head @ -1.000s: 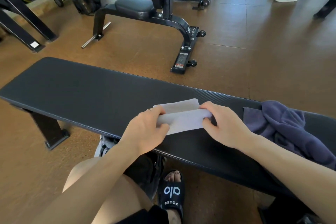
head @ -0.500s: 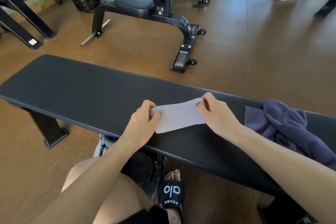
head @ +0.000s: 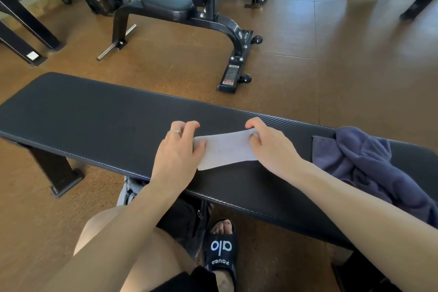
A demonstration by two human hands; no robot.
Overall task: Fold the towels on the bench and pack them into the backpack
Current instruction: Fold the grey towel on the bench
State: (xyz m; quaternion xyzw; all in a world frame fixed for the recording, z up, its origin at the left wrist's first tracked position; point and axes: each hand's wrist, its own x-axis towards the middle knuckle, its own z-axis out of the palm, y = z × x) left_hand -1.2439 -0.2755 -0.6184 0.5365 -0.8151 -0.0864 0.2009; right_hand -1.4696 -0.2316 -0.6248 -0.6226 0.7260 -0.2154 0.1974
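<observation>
Two towels lie on the black bench (head: 94, 111), and neither looks packed yet. The small white towel (head: 225, 150) sits flat near the middle of the pad, already reduced to a narrow strip, so its folding seems partly done; it probably needs at least one more fold. The left hand (head: 176, 156) pinches its left end with curled fingers, and the right hand (head: 270, 147) pinches the right end the same way, each gripping only the cloth. The strip's long axis runs along the length of the bench, left to right, tilting slightly so the right end lies nearer the far edge. The dark blue towel (head: 365, 168) is heaped in a crumpled pile at the right end of the bench, well apart from both hands, and by its look is unfolded. A grey and black bag (head: 184, 218), likely the backpack, shows on the floor under the near edge of the bench beside the person's knee; whether it is open cannot be told.
</observation>
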